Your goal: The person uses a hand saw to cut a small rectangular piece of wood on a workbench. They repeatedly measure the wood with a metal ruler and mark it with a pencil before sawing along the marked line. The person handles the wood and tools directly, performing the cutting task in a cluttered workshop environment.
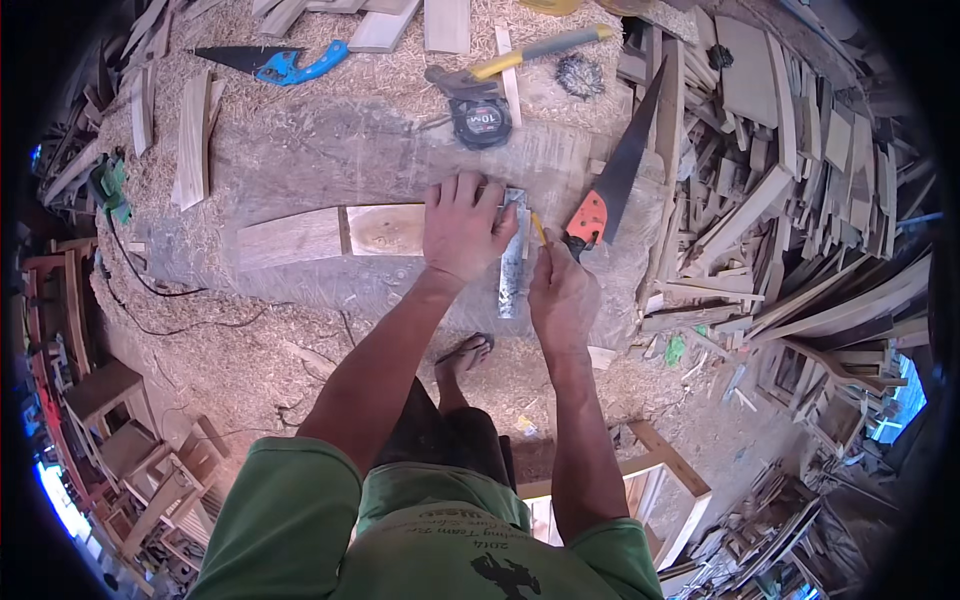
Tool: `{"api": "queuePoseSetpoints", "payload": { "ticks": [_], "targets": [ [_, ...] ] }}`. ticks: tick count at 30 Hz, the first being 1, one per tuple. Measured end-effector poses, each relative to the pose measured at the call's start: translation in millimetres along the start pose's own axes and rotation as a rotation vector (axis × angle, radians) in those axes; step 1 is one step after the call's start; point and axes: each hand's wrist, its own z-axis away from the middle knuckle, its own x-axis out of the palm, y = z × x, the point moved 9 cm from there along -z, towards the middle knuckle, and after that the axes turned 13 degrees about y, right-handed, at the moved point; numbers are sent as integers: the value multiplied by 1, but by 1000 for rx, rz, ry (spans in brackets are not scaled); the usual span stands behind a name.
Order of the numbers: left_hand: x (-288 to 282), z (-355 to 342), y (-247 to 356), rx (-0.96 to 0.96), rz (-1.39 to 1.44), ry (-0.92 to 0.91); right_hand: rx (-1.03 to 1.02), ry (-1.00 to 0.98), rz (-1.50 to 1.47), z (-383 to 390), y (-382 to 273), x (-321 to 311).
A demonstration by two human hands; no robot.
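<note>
My left hand [462,228] presses down on the right end of a pale wooden board [385,230], fingers bent over its far edge. Its thumb rests against a metal square [508,282], whose blade lies across the board and sticks out toward me. In my right hand [563,297] is a yellow pencil [539,228], pinched, with its tip close to the square's right side. Left of the board, another wooden piece [290,237] lies in line with it. A handsaw [590,213] with an orange and black handle lies just beyond my right hand.
Beyond my hands on the worn work surface [330,150] are a tape measure [480,122], a hammer [540,55] and a blue-handled saw [300,65]. Shavings cover much around it. Scrap wood [740,230] piles up at right. A black cord [150,285] runs at left.
</note>
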Motion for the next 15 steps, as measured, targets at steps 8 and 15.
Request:
{"api": "queuePoseSetpoints", "payload": {
  "ticks": [8, 15],
  "targets": [
    [-5, -2, 6, 14, -9, 15, -3, -51, 26, 0, -3, 1],
    [1, 2, 0, -14, -17, -35, -109, -221, 76, 16, -3, -25]
  ]
}}
